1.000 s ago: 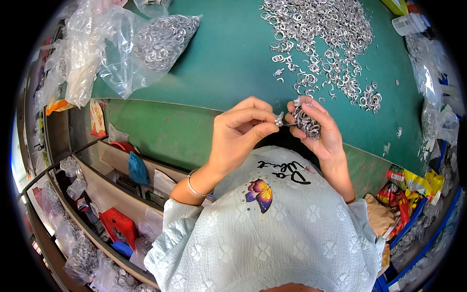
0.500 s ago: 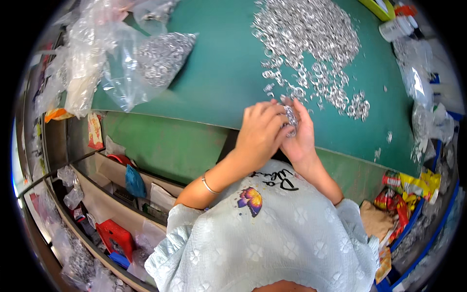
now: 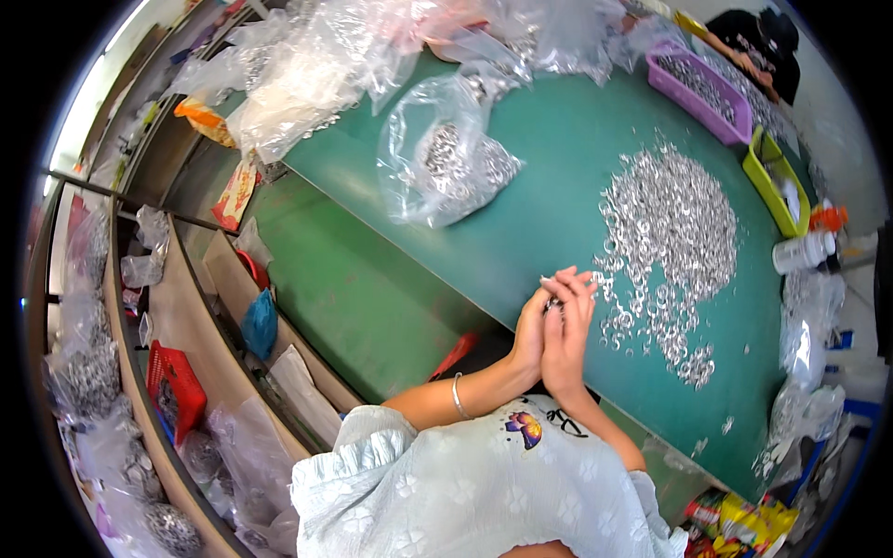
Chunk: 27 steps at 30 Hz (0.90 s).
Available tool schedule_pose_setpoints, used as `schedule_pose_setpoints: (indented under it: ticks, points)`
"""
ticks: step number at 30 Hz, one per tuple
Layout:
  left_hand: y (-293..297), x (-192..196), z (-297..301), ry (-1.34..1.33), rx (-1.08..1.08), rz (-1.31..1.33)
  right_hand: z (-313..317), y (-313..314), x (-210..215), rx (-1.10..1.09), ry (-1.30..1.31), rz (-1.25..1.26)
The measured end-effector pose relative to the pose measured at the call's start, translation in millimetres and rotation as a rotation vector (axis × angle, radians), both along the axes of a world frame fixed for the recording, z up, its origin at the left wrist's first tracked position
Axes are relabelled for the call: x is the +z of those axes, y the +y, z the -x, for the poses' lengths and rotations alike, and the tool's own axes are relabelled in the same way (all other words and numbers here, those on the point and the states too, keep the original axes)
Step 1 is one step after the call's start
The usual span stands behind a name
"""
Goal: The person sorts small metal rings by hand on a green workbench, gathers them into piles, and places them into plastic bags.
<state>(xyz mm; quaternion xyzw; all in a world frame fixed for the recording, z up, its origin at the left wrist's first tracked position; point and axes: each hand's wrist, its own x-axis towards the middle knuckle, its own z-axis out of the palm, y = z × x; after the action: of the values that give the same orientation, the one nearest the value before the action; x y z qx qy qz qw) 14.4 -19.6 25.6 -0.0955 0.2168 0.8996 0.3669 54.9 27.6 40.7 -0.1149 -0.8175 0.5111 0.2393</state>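
Note:
My left hand (image 3: 528, 337), with a silver bangle on its wrist, and my right hand (image 3: 565, 346) are pressed together at the table's near edge. Their fingers point toward the far side. A few small silver metal rings (image 3: 553, 304) show between the fingers; how many lie inside the cupped palms is hidden. Just beyond my fingertips spreads a large pile of the same silver rings (image 3: 684, 223), with loose ones scattered along its near side. Farther left on the green table (image 3: 549, 214) lies a clear plastic bag (image 3: 405, 172) partly filled with similar metal pieces.
A purple basket (image 3: 698, 126) of metal parts and a lime-green basket (image 3: 789, 223) line the far right, near a white bottle (image 3: 804, 252). Another person (image 3: 758, 51) sits beyond. Plastic bags (image 3: 316, 74) crowd the far left; shelves hold a red basket (image 3: 177, 386).
The view has swung left, shifting the table contents rightward in the picture. My hands have come from a loose cup around the rings to palms pressed together over them.

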Motion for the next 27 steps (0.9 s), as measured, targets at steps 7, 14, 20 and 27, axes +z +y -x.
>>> schedule_pose_setpoints:
  ticks: [7, 14, 20, 27]
  points:
    - [-40, 20, 23, -0.149, -0.024, 0.268, 30, -17, 37, 0.122, 0.043, -0.475]
    - [-94, 89, 85, -0.317, 0.187, -0.308, 78, -3, 36, 0.19, 0.31, -0.046]
    - [-99, 117, 185, 0.003, 0.201, -0.128, 134, -25, 48, 0.192, 0.332, 0.287]
    - [-90, 125, 218, 0.092, 0.116, 0.453, 172, -9, 24, 0.335, 0.164, -0.134]
